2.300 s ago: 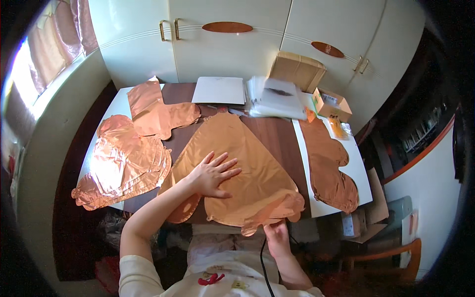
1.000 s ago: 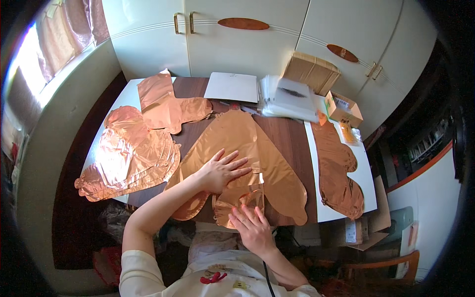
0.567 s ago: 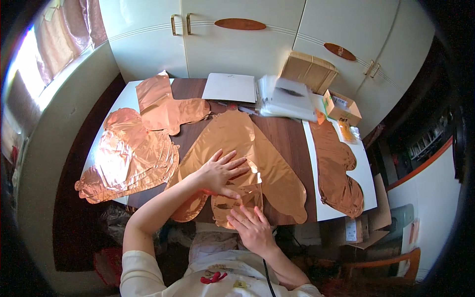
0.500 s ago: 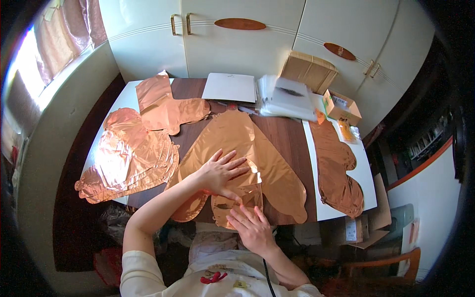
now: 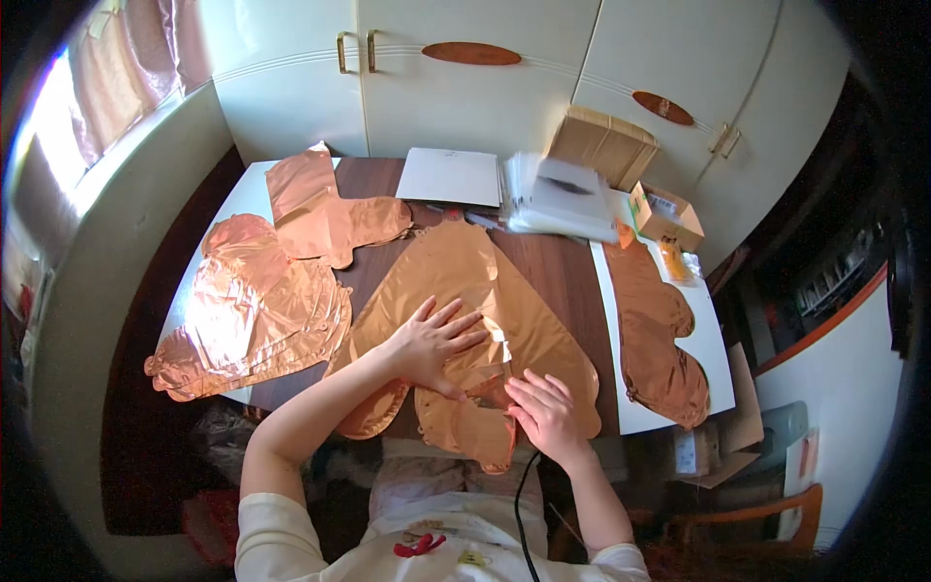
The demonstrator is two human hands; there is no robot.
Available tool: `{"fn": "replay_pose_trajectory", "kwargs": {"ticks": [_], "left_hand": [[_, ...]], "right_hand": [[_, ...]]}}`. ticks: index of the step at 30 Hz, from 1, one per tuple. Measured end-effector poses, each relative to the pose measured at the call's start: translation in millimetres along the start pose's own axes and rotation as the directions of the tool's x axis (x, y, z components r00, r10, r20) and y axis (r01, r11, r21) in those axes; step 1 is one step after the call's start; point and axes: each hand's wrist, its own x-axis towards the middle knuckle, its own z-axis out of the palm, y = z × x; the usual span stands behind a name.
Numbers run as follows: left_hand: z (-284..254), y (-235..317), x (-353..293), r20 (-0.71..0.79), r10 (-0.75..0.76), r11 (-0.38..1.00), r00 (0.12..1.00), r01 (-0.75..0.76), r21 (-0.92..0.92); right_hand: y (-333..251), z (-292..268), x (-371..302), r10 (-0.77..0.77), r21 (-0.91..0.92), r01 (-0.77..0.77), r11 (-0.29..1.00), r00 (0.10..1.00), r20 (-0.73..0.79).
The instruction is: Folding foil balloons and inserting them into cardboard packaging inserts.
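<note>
A flat, uninflated rose-gold foil balloon (image 5: 543, 339) lies at the middle of the table, its near part folded over itself. Pressing on it from the left is my left hand (image 5: 434, 347), open with fingers spread. My right hand (image 5: 551, 415) rests at the right edge of the folded flap (image 5: 475, 432), fingers stretched out together and thumb apart; nothing shows in its grasp. The flap's lower corner hangs over the table's front edge. More flat foil balloons (image 5: 262, 301) lie piled on the left, and a wavy-edged one (image 5: 659, 339) lies on the right.
At the back of the brown table (image 5: 567, 281) sit a white stack of sheets (image 5: 449, 177), clear plastic sleeves (image 5: 558, 199), a cardboard box (image 5: 603, 145) and a small open box (image 5: 669, 215). Behind stand white cabinets (image 5: 465, 107). A black cable (image 5: 521, 504) hangs near my right arm.
My right hand has moved right and slightly up, from the flap's near part to its right edge. The flap's lower corner has swung toward me. My left hand stays nearly in place.
</note>
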Motion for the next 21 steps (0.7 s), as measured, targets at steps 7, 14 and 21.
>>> {"fn": "replay_pose_trajectory", "kwargs": {"ticks": [7,14,21], "left_hand": [[0,-1,-2,-0.051,0.021,0.999,0.998,-0.020,0.027],[1,0,-1,-0.057,0.018,1.000,0.998,-0.017,0.015],[-1,-3,-1,-0.050,0.028,1.000,0.998,-0.028,-0.009]], "right_hand": [[9,2,3,-0.107,-0.204,0.111,0.973,0.994,0.033],[19,2,5,-0.079,-0.124,0.099,0.987,0.985,0.154],[23,-12,19,0.031,-0.166,0.025,0.986,0.943,0.330]]}}
